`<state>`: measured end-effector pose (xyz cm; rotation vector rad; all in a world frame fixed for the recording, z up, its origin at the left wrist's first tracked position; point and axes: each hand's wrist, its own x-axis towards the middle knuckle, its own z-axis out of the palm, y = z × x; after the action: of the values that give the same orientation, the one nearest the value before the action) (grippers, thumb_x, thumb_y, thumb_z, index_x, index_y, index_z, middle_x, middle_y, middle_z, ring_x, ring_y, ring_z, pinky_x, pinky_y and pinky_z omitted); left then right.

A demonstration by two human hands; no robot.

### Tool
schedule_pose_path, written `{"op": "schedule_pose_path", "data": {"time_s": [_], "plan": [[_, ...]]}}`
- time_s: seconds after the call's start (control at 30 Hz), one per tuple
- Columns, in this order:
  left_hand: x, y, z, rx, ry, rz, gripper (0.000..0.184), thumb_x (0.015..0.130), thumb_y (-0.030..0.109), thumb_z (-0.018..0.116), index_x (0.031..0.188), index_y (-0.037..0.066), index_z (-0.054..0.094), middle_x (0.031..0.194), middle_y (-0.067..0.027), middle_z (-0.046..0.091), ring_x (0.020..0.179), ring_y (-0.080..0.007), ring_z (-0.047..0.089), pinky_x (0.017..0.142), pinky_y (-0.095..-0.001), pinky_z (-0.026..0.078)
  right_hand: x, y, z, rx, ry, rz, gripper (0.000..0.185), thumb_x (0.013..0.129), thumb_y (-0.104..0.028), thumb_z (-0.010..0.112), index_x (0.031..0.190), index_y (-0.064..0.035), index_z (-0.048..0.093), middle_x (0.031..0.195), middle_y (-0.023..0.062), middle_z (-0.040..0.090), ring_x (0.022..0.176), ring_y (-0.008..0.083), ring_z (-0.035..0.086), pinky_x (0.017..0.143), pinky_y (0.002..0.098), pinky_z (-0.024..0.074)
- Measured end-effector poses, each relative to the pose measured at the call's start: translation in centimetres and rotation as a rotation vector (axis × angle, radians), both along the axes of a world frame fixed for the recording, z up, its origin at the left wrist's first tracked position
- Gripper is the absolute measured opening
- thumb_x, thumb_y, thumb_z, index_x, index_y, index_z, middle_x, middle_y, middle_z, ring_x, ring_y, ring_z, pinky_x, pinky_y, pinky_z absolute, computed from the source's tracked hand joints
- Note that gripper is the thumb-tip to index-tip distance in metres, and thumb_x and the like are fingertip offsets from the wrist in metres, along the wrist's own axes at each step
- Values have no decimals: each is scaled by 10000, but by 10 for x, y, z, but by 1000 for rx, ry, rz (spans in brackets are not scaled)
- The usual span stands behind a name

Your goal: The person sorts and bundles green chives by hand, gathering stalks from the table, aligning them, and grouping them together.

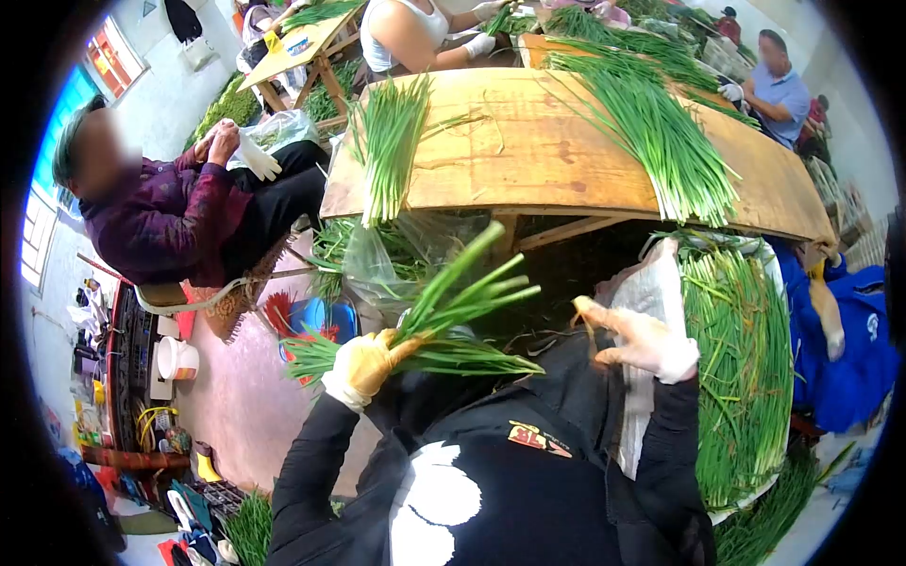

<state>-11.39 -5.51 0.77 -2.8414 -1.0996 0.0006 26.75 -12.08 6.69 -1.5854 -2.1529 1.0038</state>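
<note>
My left hand, in a pale, stained glove, is closed around a bunch of garlic chives. The pale stalk ends fan out up and to the right, over my lap. Right of the bunch and apart from it is my right hand, gloved too, its fingers spread. A thin brownish strand, like a withered leaf, hangs by its fingertips; whether it is gripped is unclear. Close beside that hand, a large pile of chives with some brown leaves lies on whitish sheeting.
Ahead stands a wooden table bearing a left bundle of chives and a larger right bundle. A seated person is at the left; others work beyond the table. A blue basin and white bucket stand on the floor.
</note>
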Motion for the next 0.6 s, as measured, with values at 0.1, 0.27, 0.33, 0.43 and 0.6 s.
{"op": "schedule_pose_path", "data": {"time_s": [0.1,0.27,0.33,0.43,0.6], "plan": [[6,-5,33,82,179,-96,607,719,117,489,1253,361,332,823,-55,513,548,-147,517,435,-247,426,5,23,-2,95,88,-226,442,714,-169,642,1119,-65,501,957,100,557,853,185,553,749,271,438],[14,2,75,256,180,-252,591,727,147,490,1245,387,338,847,-43,515,514,-129,497,411,-229,394,-3,82,-19,365,127,-279,290,774,-229,571,991,-38,549,890,112,587,826,240,571,739,309,441],[13,7,79,244,156,-263,571,733,176,489,1243,386,342,893,-57,525,509,-133,499,412,-231,390,-12,116,-25,368,251,-285,266,790,-175,568,1009,-24,557,909,92,585,828,177,566,755,273,432],[13,17,75,210,113,-245,470,750,218,488,1181,390,411,947,-47,546,501,-129,492,411,-245,392,-19,182,-42,478,141,-346,310,788,-231,569,1017,-23,549,970,114,579,922,222,540,815,300,403],[10,25,52,163,139,-177,298,726,292,548,1011,377,558,915,-2,569,488,-111,476,406,-241,383,-51,290,-56,362,-38,-488,935,658,-481,634,1309,-6,160,1245,222,362,1148,322,365,941,334,318]]}}
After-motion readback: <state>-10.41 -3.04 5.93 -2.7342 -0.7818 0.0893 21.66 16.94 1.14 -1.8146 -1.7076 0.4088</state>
